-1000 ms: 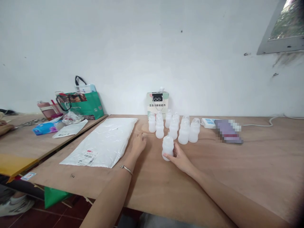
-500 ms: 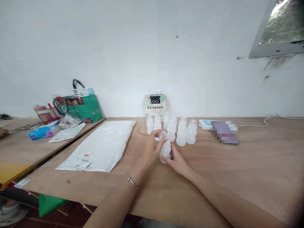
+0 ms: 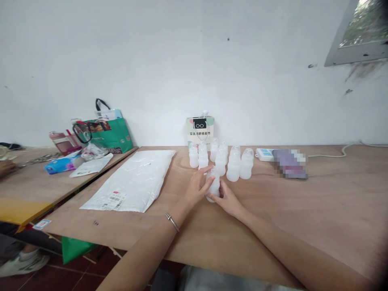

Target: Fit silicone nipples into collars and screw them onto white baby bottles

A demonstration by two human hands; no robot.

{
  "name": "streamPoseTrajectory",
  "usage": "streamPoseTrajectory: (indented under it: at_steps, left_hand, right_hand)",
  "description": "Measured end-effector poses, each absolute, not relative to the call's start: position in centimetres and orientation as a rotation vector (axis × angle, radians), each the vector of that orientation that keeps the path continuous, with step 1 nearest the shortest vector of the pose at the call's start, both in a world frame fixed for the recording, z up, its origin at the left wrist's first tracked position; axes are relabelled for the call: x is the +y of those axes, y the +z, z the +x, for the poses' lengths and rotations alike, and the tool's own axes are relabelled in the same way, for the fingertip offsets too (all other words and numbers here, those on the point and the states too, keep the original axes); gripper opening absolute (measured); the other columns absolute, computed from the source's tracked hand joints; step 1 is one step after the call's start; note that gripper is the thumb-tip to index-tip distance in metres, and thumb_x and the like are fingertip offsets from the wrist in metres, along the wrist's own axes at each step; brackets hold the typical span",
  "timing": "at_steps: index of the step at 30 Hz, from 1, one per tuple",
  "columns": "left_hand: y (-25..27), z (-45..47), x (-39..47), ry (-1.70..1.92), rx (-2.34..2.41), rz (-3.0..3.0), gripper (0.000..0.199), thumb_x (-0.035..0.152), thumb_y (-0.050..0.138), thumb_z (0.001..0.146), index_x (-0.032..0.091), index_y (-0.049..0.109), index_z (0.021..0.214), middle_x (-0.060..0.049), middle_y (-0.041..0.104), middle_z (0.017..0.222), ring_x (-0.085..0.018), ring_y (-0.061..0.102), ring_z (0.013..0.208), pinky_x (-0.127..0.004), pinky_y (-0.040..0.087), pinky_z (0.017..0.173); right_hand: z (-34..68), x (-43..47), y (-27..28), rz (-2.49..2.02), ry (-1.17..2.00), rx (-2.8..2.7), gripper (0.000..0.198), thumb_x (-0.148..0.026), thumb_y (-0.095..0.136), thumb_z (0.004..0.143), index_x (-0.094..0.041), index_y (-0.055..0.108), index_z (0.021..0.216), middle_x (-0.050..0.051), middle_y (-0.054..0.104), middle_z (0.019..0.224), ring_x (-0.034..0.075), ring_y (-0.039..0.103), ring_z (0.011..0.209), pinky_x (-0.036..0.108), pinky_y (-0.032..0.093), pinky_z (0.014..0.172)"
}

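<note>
A milky-white baby bottle (image 3: 214,188) with a clear dome cap stands nearly upright between my hands, close above or on the wooden table. My left hand (image 3: 197,186) closes round the top of it, fingers and thumb at the cap. Lower down, my right hand (image 3: 228,199) grips the bottle's body from the right. Just behind are several similar capped baby bottles (image 3: 233,166), standing upright in a loose group. One of them (image 3: 203,155) is partly hidden by my left fingers.
A white mailing bag (image 3: 130,182) lies left on the table (image 3: 273,238). A paper bag (image 3: 191,130) leans on the wall behind the bottles. To the right are a power strip (image 3: 264,154) and a blurred purple item (image 3: 287,163). A green bag (image 3: 121,137) stands on the left table.
The held bottle has come more upright, and its cap looks straighter. Both hands keep their grip on it. The whole view has shifted slightly.
</note>
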State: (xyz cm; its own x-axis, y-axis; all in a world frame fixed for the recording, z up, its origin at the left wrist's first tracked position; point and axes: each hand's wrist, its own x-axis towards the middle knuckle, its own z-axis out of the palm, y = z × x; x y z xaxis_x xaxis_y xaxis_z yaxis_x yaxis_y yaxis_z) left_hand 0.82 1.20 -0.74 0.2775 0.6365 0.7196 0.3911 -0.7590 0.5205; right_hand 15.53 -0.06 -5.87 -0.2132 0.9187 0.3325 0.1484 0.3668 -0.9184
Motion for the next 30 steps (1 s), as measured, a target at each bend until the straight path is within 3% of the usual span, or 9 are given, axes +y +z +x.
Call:
streamPoseTrajectory:
  at_steps: [12, 14, 18, 20, 23, 25, 30]
  left_hand:
    - [-1.1, 1.1, 1.3, 1.461, 0.836, 2.214, 0.039, 0.034, 0.043, 0.088, 0.021, 0.045, 0.124, -0.009, 0.053, 0.126, -0.02, 0.05, 0.115, -0.036, 0.039, 0.099]
    - [-1.4, 1.0, 1.2, 1.399, 0.801, 2.169, 0.048, 0.034, 0.045, 0.087, 0.022, 0.035, 0.132, -0.01, 0.047, 0.131, -0.021, 0.046, 0.119, -0.038, 0.036, 0.102]
    - [-1.8, 0.6, 1.1, 1.233, 0.735, 1.99, 0.084, 0.036, 0.055, 0.082, 0.022, -0.002, 0.142, -0.014, 0.046, 0.13, -0.023, 0.049, 0.116, -0.04, 0.041, 0.096]
    - [-1.8, 0.3, 1.2, 1.106, 0.769, 2.035, 0.078, 0.039, 0.058, 0.078, 0.02, 0.014, 0.14, -0.014, 0.049, 0.126, -0.024, 0.05, 0.113, -0.04, 0.043, 0.094]
    - [-1.8, 0.0, 1.4, 0.827, 0.838, 2.238, 0.05, 0.047, 0.058, 0.075, 0.018, 0.051, 0.115, -0.009, 0.057, 0.114, -0.024, 0.053, 0.104, -0.041, 0.044, 0.091]
    - [-1.9, 0.0, 1.5, 0.686, 0.891, 2.302, 0.046, 0.052, 0.057, 0.074, 0.018, 0.056, 0.105, -0.007, 0.06, 0.108, -0.024, 0.055, 0.099, -0.04, 0.045, 0.088]
    - [-2.2, 0.1, 1.7, 0.591, 0.964, 2.315, 0.051, 0.058, 0.053, 0.074, 0.018, 0.056, 0.105, -0.006, 0.062, 0.106, -0.024, 0.057, 0.098, -0.038, 0.045, 0.085]
  right_hand:
    - [15.5, 0.0, -5.8, -0.915, 1.036, -1.614, 0.057, -0.034, 0.063, 0.074, -0.025, 0.04, 0.125, 0.007, 0.054, 0.124, 0.023, 0.051, 0.113, 0.04, 0.043, 0.094]
    - [15.5, 0.1, -5.9, -0.905, 1.042, -1.615, 0.056, -0.034, 0.063, 0.074, -0.025, 0.041, 0.124, 0.007, 0.055, 0.123, 0.023, 0.052, 0.113, 0.04, 0.043, 0.094]
    - [15.6, -0.3, -5.6, -0.889, 1.042, -1.634, 0.056, -0.034, 0.063, 0.074, -0.024, 0.041, 0.125, 0.007, 0.055, 0.123, 0.022, 0.052, 0.113, 0.039, 0.043, 0.093]
    - [15.9, -0.6, -5.1, -0.927, 1.0, -1.693, 0.055, -0.033, 0.063, 0.073, -0.023, 0.043, 0.123, 0.007, 0.056, 0.121, 0.023, 0.053, 0.112, 0.04, 0.043, 0.093]
    - [16.4, -1.1, -4.6, -0.981, 0.916, -1.812, 0.046, -0.029, 0.062, 0.073, -0.02, 0.048, 0.115, 0.007, 0.06, 0.115, 0.025, 0.056, 0.106, 0.041, 0.044, 0.09]
    - [16.7, -1.2, -4.5, -1.004, 0.881, -1.863, 0.041, -0.025, 0.062, 0.072, -0.02, 0.049, 0.111, 0.007, 0.061, 0.111, 0.025, 0.057, 0.103, 0.041, 0.046, 0.087]
    - [17.0, -1.0, -4.7, -1.073, 0.836, -1.904, 0.04, -0.022, 0.06, 0.071, -0.02, 0.047, 0.109, 0.007, 0.06, 0.109, 0.025, 0.057, 0.1, 0.042, 0.046, 0.085]
